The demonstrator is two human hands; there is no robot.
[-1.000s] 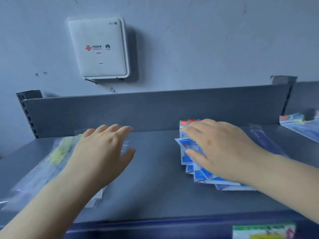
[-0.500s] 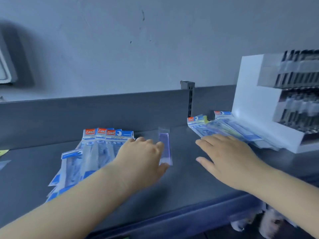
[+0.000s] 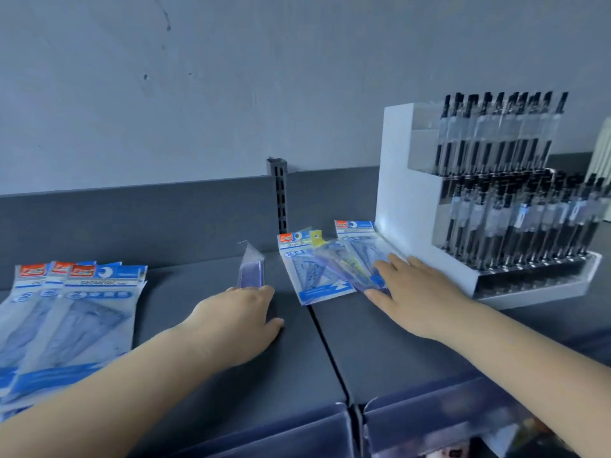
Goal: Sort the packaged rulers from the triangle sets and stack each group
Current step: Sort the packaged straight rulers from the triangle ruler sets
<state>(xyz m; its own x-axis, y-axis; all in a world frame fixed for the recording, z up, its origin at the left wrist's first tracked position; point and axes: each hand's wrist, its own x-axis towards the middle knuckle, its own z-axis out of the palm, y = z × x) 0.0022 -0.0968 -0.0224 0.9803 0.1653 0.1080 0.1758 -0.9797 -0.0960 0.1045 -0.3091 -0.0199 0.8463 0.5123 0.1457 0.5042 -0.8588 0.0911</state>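
Packaged ruler (image 3: 252, 271), slim clear plastic sleeve with purple strip inside, lies on the grey shelf (image 3: 211, 368), its near end at the left hand's (image 3: 238, 320) fingertips; left hand flat, fingers straight, touching it. Triangle sets (image 3: 334, 266), glossy blue-white flat packs with red header tags, overlapped right of the shelf seam; right hand (image 3: 418, 297) spread flat, fingers resting on them. Second fanned stack of triangle packs (image 3: 71, 317) far left, well apart from both hands. White stepped pen display (image 3: 410, 200) with black pens just right of the right-hand packs.
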